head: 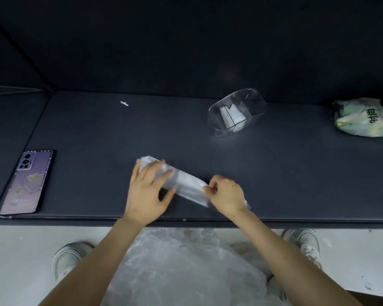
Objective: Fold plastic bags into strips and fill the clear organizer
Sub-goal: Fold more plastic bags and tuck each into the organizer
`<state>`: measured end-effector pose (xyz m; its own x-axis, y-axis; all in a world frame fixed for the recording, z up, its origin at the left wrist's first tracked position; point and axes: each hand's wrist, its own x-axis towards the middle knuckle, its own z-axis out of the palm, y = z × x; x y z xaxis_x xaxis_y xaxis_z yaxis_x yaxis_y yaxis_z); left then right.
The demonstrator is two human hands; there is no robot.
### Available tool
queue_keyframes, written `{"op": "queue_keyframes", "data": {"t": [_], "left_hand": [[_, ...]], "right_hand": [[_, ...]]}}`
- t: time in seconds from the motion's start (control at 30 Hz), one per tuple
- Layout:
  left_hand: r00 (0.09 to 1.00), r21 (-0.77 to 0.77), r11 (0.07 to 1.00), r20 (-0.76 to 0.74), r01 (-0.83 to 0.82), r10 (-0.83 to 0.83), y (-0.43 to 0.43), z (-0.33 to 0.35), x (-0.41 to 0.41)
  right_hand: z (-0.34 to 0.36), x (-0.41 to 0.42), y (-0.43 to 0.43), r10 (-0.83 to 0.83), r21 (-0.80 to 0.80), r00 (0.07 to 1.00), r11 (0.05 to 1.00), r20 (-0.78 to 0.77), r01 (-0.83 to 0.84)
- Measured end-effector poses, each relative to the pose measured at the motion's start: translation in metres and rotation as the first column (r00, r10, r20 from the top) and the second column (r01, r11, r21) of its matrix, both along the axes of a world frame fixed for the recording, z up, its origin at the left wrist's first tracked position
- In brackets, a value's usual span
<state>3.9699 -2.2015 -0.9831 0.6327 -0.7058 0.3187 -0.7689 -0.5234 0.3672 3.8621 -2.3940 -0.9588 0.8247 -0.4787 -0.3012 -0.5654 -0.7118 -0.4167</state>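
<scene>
Purple phone (27, 181) left of folded strip (184, 183)

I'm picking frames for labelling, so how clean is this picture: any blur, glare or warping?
Head view: the left hand is smeared by motion at its fingertips, the right hand sharper; the clear organizer shows pale glints on its walls; dark table and backdrop are dim and evenly lit; the wide lens bows the table's near edge.
</scene>
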Motion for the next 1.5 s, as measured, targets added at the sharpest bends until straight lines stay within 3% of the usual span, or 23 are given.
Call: {"op": "queue_keyframes", "data": {"t": [0.13,0.2,0.3,0.4,0.47,0.5,0.53,0.6,0.67,0.73,0.87,1.0,1.07,1.2,1.37,1.43,1.5], "left_hand": [[0.958,-0.048,0.981,-0.209,0.189,-0.195,-0.01,-0.011,-0.025],[0.939,-0.062,0.976,-0.266,0.21,-0.219,-0.015,-0.018,-0.03],[0.952,-0.099,0.983,-0.25,0.155,-0.175,-0.023,-0.023,-0.03],[0.969,-0.174,0.978,-0.196,0.119,-0.153,-0.029,-0.02,-0.03],[0.954,-0.226,0.974,-0.283,0.031,-0.096,-0.032,-0.014,-0.032],[0.92,-0.237,0.969,-0.391,-0.069,-0.03,-0.032,-0.01,-0.034],[0.852,-0.227,0.956,-0.522,-0.187,0.043,-0.034,-0.004,-0.034],[0.688,-0.155,0.922,-0.711,-0.354,0.145,-0.038,0.002,-0.031],[0.62,-0.105,0.91,-0.763,-0.4,0.184,-0.041,0.004,-0.027],[0.586,-0.1,0.906,-0.79,-0.412,0.179,-0.041,0.005,-0.023],[0.524,-0.077,0.915,-0.838,-0.395,0.156,-0.038,0.01,-0.023],[0.478,-0.086,0.947,-0.875,-0.308,0.076,-0.028,0.013,-0.025],[0.397,-0.137,0.934,-0.918,-0.33,0.005,-0.024,0.016,-0.025],[0.15,-0.16,0.798,-0.985,-0.58,-0.088,-0.025,0.023,-0.01],[0.199,-0.146,0.693,-0.98,-0.706,-0.003,-0.036,0.019,0.01],[0.272,-0.135,0.676,-0.957,-0.724,0.099,-0.04,0.013,0.017],[0.382,-0.126,0.718,-0.901,-0.684,0.206,-0.043,0.007,0.023]], "right_hand": [[0.005,-0.003,0.005,-0.216,0.329,0.975,0.917,-0.06,0.224],[0.009,-0.004,0.01,-0.354,0.516,0.929,0.78,-0.105,0.355],[0.017,-0.008,0.016,-0.448,0.674,0.876,0.591,-0.181,0.442],[0.029,-0.008,0.01,-0.532,0.856,0.808,0.268,-0.252,0.443],[0.037,-0.005,-0.004,-0.599,0.905,0.744,0.072,-0.297,0.419],[0.038,-0.002,-0.012,-0.627,0.916,0.723,0.041,-0.288,0.4],[0.038,0.001,-0.017,-0.634,0.925,0.73,0.061,-0.254,0.374],[0.036,0.008,-0.017,-0.574,0.922,0.807,0.224,-0.138,0.317],[0.03,0.017,-0.007,-0.462,0.859,0.885,0.429,-0.057,0.279],[0.024,0.026,0.006,-0.421,0.8,0.907,0.535,-0.026,0.271],[0.017,0.036,0.018,-0.527,0.795,0.85,0.513,-0.006,0.323],[0.014,0.031,0.019,-0.5,0.829,0.866,0.481,-0.01,0.287],[0.012,0.027,0.017,-0.444,0.821,0.896,0.501,-0.028,0.274],[0.009,0.022,0.013,-0.339,0.764,0.937,0.584,-0.078,0.275],[0.008,0.021,0.009,-0.24,0.688,0.967,0.687,-0.085,0.231],[0.006,0.021,0.007,-0.219,0.665,0.973,0.717,-0.066,0.207],[0.004,0.02,0.006,-0.203,0.637,0.977,0.746,-0.064,0.197]]}}
